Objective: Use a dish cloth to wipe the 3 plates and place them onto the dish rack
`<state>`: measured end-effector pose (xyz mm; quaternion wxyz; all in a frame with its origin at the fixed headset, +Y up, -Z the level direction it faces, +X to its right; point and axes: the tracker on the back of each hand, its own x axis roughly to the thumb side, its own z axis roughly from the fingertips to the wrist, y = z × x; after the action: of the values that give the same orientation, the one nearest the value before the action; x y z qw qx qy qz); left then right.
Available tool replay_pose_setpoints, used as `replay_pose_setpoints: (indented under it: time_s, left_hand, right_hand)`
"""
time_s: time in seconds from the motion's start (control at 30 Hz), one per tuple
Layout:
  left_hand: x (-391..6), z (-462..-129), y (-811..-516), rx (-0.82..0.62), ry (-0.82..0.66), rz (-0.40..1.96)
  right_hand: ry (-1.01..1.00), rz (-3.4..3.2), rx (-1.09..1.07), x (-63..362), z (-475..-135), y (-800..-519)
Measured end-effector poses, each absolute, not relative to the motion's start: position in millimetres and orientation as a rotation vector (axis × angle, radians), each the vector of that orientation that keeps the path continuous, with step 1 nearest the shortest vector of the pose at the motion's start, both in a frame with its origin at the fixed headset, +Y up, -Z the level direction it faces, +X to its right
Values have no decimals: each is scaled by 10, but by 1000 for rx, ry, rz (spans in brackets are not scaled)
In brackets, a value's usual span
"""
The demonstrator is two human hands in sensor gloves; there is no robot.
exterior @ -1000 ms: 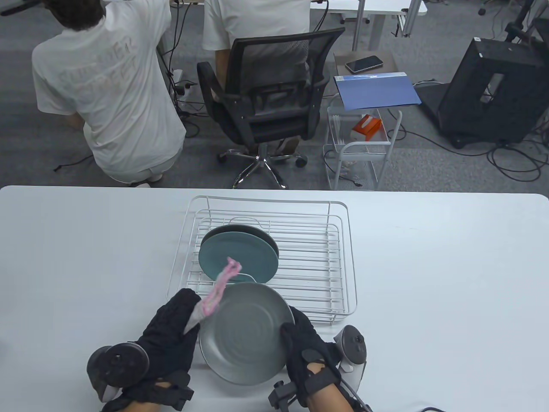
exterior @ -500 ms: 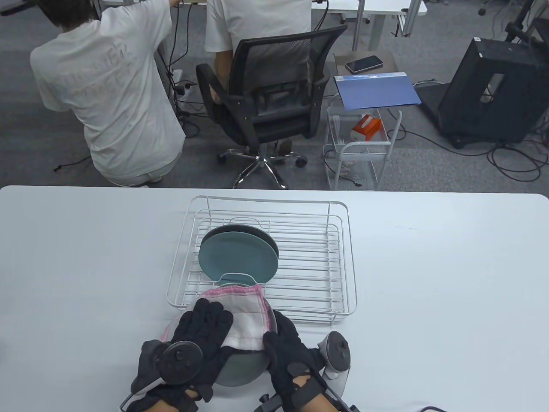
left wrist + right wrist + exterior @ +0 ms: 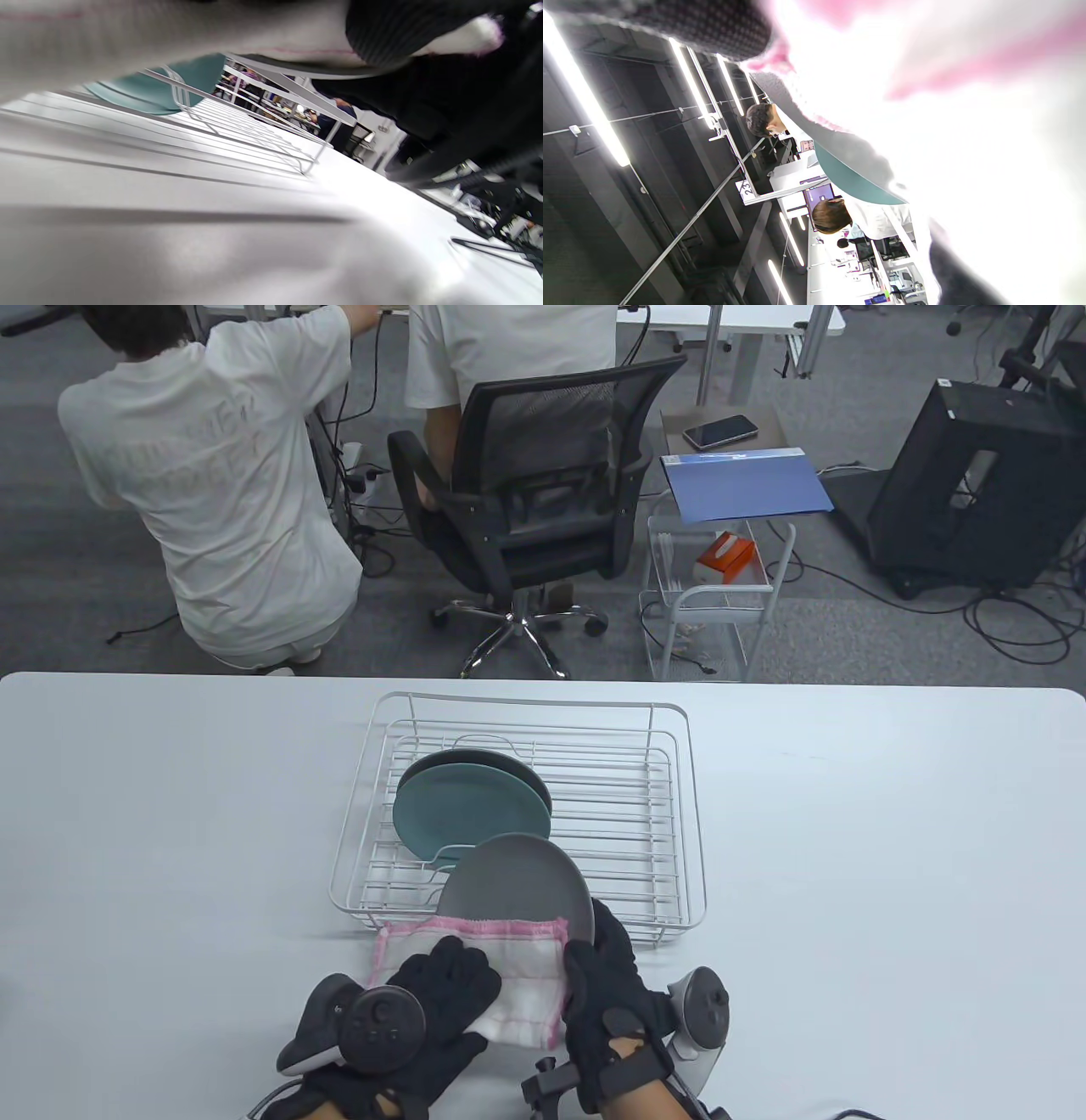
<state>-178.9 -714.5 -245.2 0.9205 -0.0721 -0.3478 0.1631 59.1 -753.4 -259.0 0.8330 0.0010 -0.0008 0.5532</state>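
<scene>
We see a white table (image 3: 848, 857) carrying a white wire dish rack (image 3: 662, 848), in which 2 plates stand: a teal plate (image 3: 471, 814) and a dark plate (image 3: 509, 764) just behind it. The grey plate (image 3: 517, 882) is held tilted above the rack's near edge. Our right hand (image 3: 607, 984) grips its rim, fingers curled round it. Our left hand (image 3: 441, 1010) presses the pink-edged white dish cloth (image 3: 517, 976) against the plate's near face with straight fingers.

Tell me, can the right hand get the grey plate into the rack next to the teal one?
Probably yes. The right hand already grips the grey plate at the dish rack, with bare wires beside the teal plate.
</scene>
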Motion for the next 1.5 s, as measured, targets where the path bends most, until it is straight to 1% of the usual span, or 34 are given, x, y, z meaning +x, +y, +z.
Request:
replay_pose_setpoints:
  time_s: [0.07,0.17,0.27,0.4,0.53,0.6,0.73,0.9,1.03,1.2,1.37,1.5]
  left_hand:
    - [-1732,-2402,-7138,-142,-753,330]
    - [-1698,-2366,-7128,-134,-772,310]
    - [-1697,-2346,-7100,-86,-809,350]
    - [-1706,-2303,-7032,-19,-805,346]
    - [-1770,-2311,-6991,55,-756,305]
    - [-1817,-2333,-6979,68,-730,303]
    - [-1942,-2393,-6963,118,-642,328]
    - [-2064,-2468,-6971,138,-548,323]
    - [-2121,-2520,-7002,108,-507,331]
    - [-2103,-2552,-7068,35,-524,357]
    - [-1959,-2515,-7131,-64,-620,366]
    - [-1836,-2455,-7154,-102,-704,352]
  right_hand:
    - [7,1169,23,571,-2590,-7531]
    - [19,1165,61,531,-2585,-7512]
    - [52,1137,120,465,-2588,-7501]
    - [152,1106,197,319,-2576,-7515]
    - [258,1133,240,230,-2564,-7544]
    - [289,1157,257,215,-2565,-7554]
    - [358,1192,279,192,-2559,-7555]
    - [340,1192,247,200,-2556,-7557]
    - [261,1194,213,289,-2565,-7529]
    - [145,1179,158,431,-2583,-7496]
    - [44,1129,80,574,-2594,-7495]
    - [17,1117,65,614,-2601,-7496]
